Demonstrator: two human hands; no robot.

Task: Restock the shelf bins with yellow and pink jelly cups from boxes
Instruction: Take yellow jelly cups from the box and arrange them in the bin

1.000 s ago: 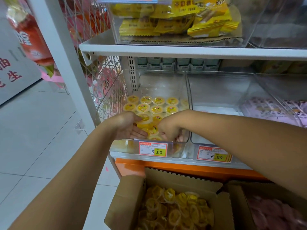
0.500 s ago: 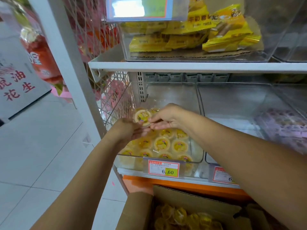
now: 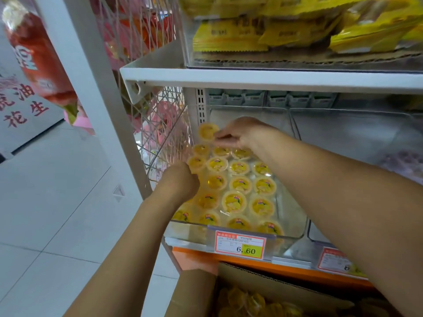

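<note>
Several yellow jelly cups [image 3: 235, 186] lie in rows in a clear shelf bin [image 3: 295, 234] on the lower shelf. My right hand [image 3: 242, 133] reaches to the bin's back left and pinches one yellow jelly cup [image 3: 207, 132] by its rim. At the bin's left side my left hand [image 3: 180, 179] has its fingers curled on another yellow cup [image 3: 195, 163]. A cardboard box [image 3: 270, 282] below holds more yellow cups [image 3: 247, 303]. Pink jelly cups [image 3: 402, 163] show blurred in a bin at the far right.
A second clear bin [image 3: 357, 138] stands to the right. Price tags [image 3: 240, 244] hang on the shelf front. The upper shelf [image 3: 251, 78] carries a bin of yellow snack packets [image 3: 297, 30]. A wire mesh panel [image 3: 160, 133] and white post [image 3: 103, 99] bound the left side.
My right hand has carried its yellow cup further to the bin's back left. My left hand has let go of that cup and dropped to the left rows. The camera has moved closer.
</note>
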